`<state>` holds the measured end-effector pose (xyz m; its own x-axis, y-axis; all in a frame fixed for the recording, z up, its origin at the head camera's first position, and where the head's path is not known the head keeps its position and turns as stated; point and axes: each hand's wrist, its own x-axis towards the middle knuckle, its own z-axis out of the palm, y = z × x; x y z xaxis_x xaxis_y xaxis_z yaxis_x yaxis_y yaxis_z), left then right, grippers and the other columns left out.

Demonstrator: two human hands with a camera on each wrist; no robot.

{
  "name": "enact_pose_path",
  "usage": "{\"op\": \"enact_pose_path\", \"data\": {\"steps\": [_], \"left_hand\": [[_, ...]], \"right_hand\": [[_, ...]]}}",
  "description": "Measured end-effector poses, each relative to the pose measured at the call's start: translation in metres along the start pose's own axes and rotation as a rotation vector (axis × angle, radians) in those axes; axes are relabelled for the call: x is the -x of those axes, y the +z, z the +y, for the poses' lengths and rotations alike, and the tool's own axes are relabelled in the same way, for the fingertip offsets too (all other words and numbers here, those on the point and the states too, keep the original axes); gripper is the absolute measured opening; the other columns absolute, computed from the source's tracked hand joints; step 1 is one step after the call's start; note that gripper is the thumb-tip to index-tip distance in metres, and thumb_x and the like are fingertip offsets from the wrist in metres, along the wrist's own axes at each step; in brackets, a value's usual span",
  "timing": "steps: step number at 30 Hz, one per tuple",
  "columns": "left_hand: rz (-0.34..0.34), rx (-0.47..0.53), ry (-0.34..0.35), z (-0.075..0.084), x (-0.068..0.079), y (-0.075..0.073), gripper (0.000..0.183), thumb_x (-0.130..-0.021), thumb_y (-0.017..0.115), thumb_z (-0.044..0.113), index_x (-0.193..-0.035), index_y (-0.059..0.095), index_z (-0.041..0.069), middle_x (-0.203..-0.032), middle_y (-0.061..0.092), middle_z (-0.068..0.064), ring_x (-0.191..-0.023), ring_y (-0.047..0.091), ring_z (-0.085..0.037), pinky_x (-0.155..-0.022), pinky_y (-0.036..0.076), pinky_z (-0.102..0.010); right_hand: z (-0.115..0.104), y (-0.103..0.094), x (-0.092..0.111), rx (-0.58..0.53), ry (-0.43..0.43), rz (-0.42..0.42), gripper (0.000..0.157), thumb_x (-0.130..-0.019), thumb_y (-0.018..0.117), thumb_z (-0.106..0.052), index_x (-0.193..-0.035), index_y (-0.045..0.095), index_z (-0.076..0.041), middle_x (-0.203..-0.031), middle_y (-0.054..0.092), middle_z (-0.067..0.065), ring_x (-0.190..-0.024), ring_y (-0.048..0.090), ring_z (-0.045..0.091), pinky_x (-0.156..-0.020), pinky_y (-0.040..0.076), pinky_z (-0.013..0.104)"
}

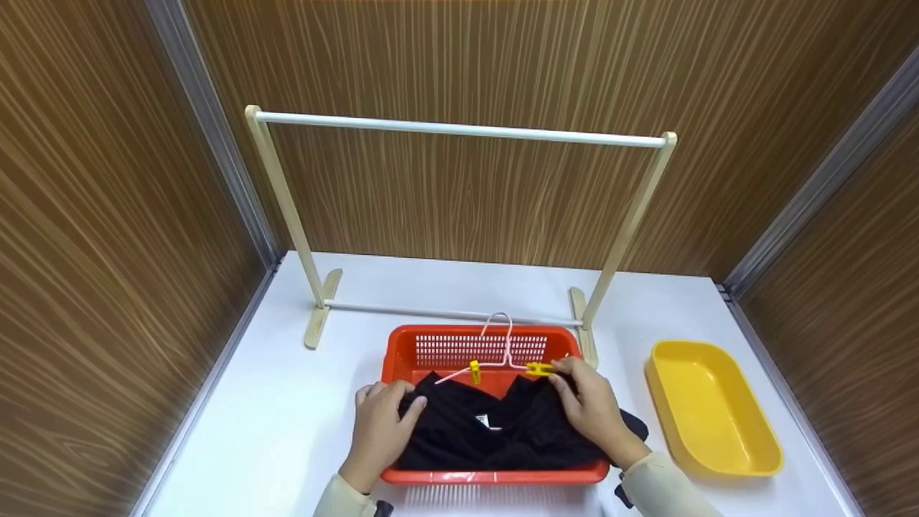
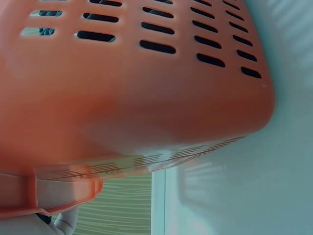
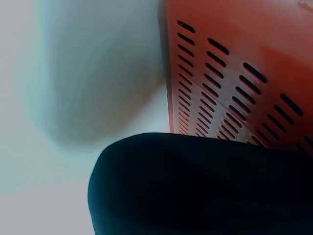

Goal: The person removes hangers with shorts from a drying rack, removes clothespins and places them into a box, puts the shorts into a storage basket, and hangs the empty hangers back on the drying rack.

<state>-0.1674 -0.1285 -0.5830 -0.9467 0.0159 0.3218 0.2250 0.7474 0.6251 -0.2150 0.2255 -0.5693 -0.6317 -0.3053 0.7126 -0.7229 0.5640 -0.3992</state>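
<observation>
A black shirt (image 1: pixel 495 438) with a white neck label (image 1: pixel 484 420) lies spread in the red basket (image 1: pixel 495 477). On its far side is a pink hanger (image 1: pixel 508 345), its hook upward and its arms near the neckline. My right hand (image 1: pixel 592 406) pinches a yellow clip (image 1: pixel 538 369) on the hanger's right arm. A second yellow clip (image 1: pixel 474 372) sits on the left arm. At the basket's left side, my left hand (image 1: pixel 380 427) grips the shirt's shoulder, thumb over the cloth. In the right wrist view, a dark piece of cloth (image 3: pixel 186 191) hangs beside the basket.
Behind the basket stands a wooden rack with a white top bar (image 1: pixel 459 129) and a lower bar (image 1: pixel 431 311). A yellow tray (image 1: pixel 664 409) is on the white table (image 1: pixel 266 416) at the right. Wood-patterned walls (image 1: pixel 459 194) enclose the back and both sides.
</observation>
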Motion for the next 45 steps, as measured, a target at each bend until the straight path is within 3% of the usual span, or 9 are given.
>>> {"op": "enact_pose_path", "data": {"steps": [13,23,36,45], "left_hand": [[0.012,-0.008,0.006,-0.0011,0.0019,0.0016,0.017,-0.096,0.075,0.030,-0.102,0.070,0.014,-0.098,0.074,0.002,-0.094,0.060,-0.020,-0.103,0.033,-0.050],[0.052,-0.020,0.078,-0.0012,0.0017,0.0016,0.016,-0.095,0.075,0.029,-0.102,0.072,0.015,-0.097,0.074,0.004,-0.090,0.059,-0.018,-0.098,0.034,-0.047],[0.036,-0.021,0.072,-0.0005,0.0015,-0.0002,0.016,-0.096,0.074,0.030,-0.103,0.073,0.015,-0.100,0.075,0.003,-0.092,0.060,-0.018,-0.099,0.035,-0.048],[0.036,-0.020,0.079,-0.0012,0.0005,-0.0007,0.017,-0.097,0.073,0.029,-0.104,0.073,0.014,-0.101,0.076,0.002,-0.092,0.061,-0.020,-0.099,0.035,-0.050]], "right_hand": [[0.0005,0.0018,0.0027,0.009,-0.004,0.006,0.027,-0.087,0.076,0.006,-0.110,0.068,-0.005,-0.106,0.072,0.005,-0.097,0.070,0.023,-0.092,0.050,0.021],[-0.0015,0.0016,0.0014,0.032,-0.004,0.007,0.030,-0.086,0.079,0.003,-0.112,0.067,-0.006,-0.110,0.072,0.002,-0.101,0.070,0.019,-0.092,0.051,0.024],[-0.0006,0.0006,0.0020,0.035,-0.026,-0.005,0.027,-0.087,0.077,0.005,-0.110,0.068,-0.004,-0.108,0.072,0.006,-0.100,0.070,0.024,-0.092,0.051,0.028],[-0.0013,0.0011,0.0013,0.004,-0.031,0.025,0.029,-0.084,0.078,0.008,-0.108,0.068,-0.004,-0.107,0.072,0.006,-0.099,0.070,0.024,-0.095,0.049,0.021]]}}
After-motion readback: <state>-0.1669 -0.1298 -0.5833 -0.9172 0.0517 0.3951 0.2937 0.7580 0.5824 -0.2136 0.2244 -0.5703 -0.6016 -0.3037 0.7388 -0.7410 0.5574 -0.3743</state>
